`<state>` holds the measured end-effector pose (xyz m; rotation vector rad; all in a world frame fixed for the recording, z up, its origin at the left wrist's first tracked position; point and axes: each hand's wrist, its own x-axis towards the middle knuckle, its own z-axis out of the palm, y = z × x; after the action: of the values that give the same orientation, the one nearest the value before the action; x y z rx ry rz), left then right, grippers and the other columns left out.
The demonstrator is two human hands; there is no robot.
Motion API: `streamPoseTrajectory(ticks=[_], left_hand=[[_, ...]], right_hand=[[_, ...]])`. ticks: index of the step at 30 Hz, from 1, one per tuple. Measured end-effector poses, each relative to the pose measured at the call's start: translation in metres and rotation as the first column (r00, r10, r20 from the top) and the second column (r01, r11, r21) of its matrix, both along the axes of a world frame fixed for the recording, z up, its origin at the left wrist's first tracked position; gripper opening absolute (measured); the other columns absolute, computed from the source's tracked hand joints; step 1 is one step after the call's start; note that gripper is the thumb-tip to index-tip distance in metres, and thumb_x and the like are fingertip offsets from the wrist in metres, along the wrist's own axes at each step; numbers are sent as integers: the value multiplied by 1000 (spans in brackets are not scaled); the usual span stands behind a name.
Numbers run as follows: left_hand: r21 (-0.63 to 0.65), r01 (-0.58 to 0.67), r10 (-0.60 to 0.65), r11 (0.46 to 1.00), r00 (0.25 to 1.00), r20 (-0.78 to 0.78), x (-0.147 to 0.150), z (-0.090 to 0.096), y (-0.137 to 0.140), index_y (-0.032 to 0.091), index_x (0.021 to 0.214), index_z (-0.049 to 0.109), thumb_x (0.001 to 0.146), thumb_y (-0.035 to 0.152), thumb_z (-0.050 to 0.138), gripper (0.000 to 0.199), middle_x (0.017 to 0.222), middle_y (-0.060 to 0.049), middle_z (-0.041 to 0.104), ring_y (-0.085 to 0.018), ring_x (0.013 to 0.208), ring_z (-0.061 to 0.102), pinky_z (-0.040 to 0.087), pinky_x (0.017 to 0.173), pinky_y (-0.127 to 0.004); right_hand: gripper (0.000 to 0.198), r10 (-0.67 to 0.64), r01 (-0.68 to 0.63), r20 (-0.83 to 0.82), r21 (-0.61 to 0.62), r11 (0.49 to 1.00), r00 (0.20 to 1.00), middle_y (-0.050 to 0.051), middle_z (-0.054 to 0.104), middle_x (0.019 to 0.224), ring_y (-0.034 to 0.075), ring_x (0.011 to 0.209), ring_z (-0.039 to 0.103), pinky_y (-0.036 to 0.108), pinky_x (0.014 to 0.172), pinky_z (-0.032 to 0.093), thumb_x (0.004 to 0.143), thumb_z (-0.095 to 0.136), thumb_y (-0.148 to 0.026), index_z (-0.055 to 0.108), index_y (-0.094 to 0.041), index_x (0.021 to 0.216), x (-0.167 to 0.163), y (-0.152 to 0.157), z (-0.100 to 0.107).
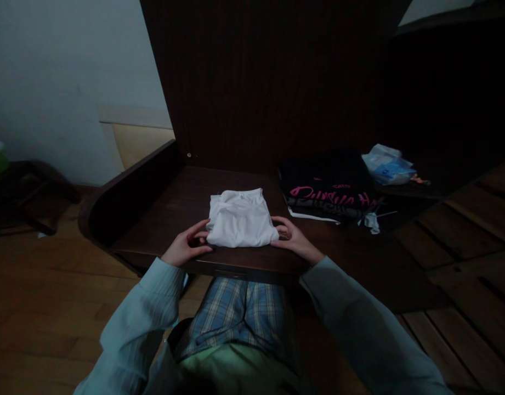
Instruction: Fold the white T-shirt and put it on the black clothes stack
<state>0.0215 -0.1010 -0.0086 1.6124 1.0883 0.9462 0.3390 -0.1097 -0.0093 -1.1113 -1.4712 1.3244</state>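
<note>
A white shirt, folded into a compact rectangle, lies on the dark wooden desk close to its front edge. What looks like its neckline is at the far side, and the near edge is a rounded fold. My left hand grips the near left corner, thumb in front and fingers curled at the side. At the near right corner, my right hand pinches the cloth in the same way. Fingertips of both hands are partly hidden by the fabric.
Right of the shirt sits a pile of dark clothes with pink lettering. A crumpled white and blue plastic bag lies beyond it. The desk has a raised left side panel and a tall back panel.
</note>
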Motion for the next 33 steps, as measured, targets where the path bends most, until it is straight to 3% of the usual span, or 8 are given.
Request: streamPoseTrajectory(ticks=[5,14,18,21,24,27,30,33], left_hand=[[21,1,1,1000,996,-88,0,-3,0,14,120,51,56,32,73,69,64,2,65,-13,63,59,46,70,-26],[67,-335,333,940,942,38,3,-11,-2,14,93,59,48,47,76,59,64,-2,65,-14,57,56,41,53,-24],[43,-66,71,997,988,-135,-3,-6,-10,15,92,60,52,43,74,50,61,0,64,-12,54,53,41,55,-23],[53,104,-87,993,963,-256,-11,10,-8,16,94,61,61,45,66,45,64,0,63,-12,57,53,42,57,-24],[159,62,6,985,917,-400,-13,31,10,15,90,63,70,52,53,42,71,-3,63,-13,59,53,40,56,-24],[202,42,87,979,804,-588,-6,44,42,17,82,64,70,52,50,40,73,-4,64,-15,62,54,39,58,-24],[127,26,75,992,685,-724,9,43,71,18,73,64,68,50,52,34,69,-3,64,-16,63,55,37,57,-24],[108,3,77,994,676,-732,22,33,84,20,65,61,64,45,56,26,63,-1,61,-15,60,54,36,55,-23]], right_hand=[[57,-34,29,147,33,999,989,-2,63,72,15,71,60,29,71,46,55,74,-25,51,-19,106,2,0,-3],[54,-128,114,132,105,988,983,-4,59,64,12,62,57,26,64,46,56,73,-30,51,-19,104,6,1,0],[48,50,-78,242,105,991,969,-1,61,71,13,67,58,25,64,45,58,72,-31,55,-18,100,7,-6,3],[37,-37,-20,289,193,981,957,-2,58,63,12,59,54,23,58,42,68,63,-38,56,-17,98,8,-6,7],[31,-218,139,253,297,945,943,-4,52,53,11,52,50,23,53,39,76,52,-42,57,-17,93,6,5,17],[28,-231,152,209,338,929,950,-5,49,51,10,49,48,22,52,38,76,52,-42,58,-17,88,-2,25,31],[24,-206,122,187,383,916,960,-4,51,54,10,51,49,22,53,39,75,53,-39,58,-17,84,-16,47,35],[21,-219,115,230,394,912,948,-4,51,52,10,49,49,21,50,38,75,51,-36,59,-17,80,-29,62,26]])
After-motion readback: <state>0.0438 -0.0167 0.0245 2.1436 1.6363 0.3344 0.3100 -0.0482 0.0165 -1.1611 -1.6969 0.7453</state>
